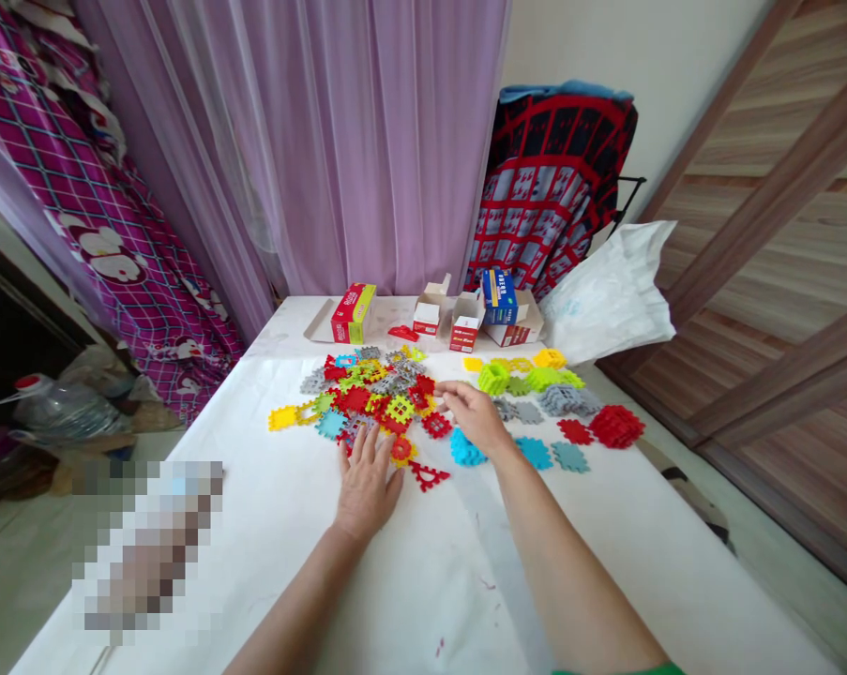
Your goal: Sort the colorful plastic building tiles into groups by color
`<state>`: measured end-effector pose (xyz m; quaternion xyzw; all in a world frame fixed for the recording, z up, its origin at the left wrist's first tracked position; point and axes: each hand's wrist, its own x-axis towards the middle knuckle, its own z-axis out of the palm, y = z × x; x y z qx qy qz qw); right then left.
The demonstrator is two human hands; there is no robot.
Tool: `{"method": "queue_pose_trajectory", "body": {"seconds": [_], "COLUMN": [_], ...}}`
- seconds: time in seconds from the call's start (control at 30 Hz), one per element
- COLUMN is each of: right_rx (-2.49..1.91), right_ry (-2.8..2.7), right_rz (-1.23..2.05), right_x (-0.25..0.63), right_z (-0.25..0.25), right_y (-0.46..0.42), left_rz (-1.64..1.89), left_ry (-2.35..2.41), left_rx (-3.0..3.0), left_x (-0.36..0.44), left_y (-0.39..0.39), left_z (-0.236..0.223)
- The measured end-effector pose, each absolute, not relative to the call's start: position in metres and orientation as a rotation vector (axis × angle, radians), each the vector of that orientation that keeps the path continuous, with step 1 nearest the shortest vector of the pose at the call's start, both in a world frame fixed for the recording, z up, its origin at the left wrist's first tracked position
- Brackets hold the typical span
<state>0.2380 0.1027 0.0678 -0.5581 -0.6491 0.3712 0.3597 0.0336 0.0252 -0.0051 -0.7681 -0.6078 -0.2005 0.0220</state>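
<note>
A mixed pile of toothed plastic building pieces in red, yellow, green, grey and blue lies on the white-covered table. My left hand rests flat at the pile's near edge, fingers spread and touching the closest pieces. At the right side of the pile is my right hand, its fingers stretched toward the red pieces; I see nothing held in them. A red triangular piece lies just right of my left hand. Beside my right wrist sit blue pieces, partly covered by the arm.
Colour groups lie on the right: yellow pieces, green pieces, grey pieces and red pieces. Behind stand a red-green box, small open cartons, a blue box and a white bag.
</note>
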Motion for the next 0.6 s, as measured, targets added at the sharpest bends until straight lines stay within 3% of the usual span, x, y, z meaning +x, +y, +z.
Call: {"method": "queue_pose_trajectory", "body": {"seconds": [0.23,0.6], "right_rx": [-1.352,-1.211], "right_ry": [-1.812,-2.016], "right_rz": [0.721,0.499], "right_x": [0.204,0.192], "right_z": [0.021,-0.003], "right_y": [0.033,0.036], "left_rz": [-0.721,-1.147], "left_ry": [-1.895,-1.673], "left_rx": [-2.342,-2.323], "left_x": [0.025,0.003], "left_y": [0.029,0.04], "left_z": [-0.014,-0.02]}}
